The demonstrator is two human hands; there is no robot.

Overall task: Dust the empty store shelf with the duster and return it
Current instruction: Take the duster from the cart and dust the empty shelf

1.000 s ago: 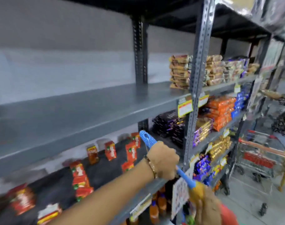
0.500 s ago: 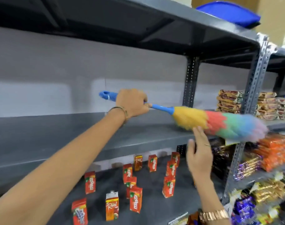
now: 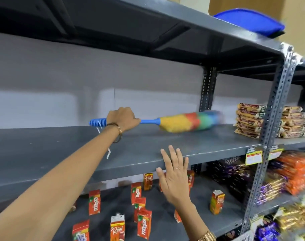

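A duster [image 3: 186, 122] with a blue handle and a fluffy rainbow head lies almost level over the grey empty shelf [image 3: 65, 146]. Its head touches the shelf surface near the right end and looks blurred. My left hand [image 3: 123, 119] is shut around the middle of the blue handle, with the ribbed end and a white cord sticking out behind the wrist. My right hand [image 3: 174, 174] is open with fingers spread, held up in front of the shelf's front edge, touching nothing that I can tell.
Stacked snack packets [image 3: 249, 120] sit at the shelf's right end beside a perforated grey upright [image 3: 271, 119]. Red juice cartons [image 3: 141, 195] stand scattered on the shelf below. Chocolate and orange packs [image 3: 294, 173] fill the right bay. A blue lid [image 3: 250, 20] rests on top.
The duster rose from below the shelf, then came down so that its head rests on the shelf surface. My right hand let go of the head and moved lower.
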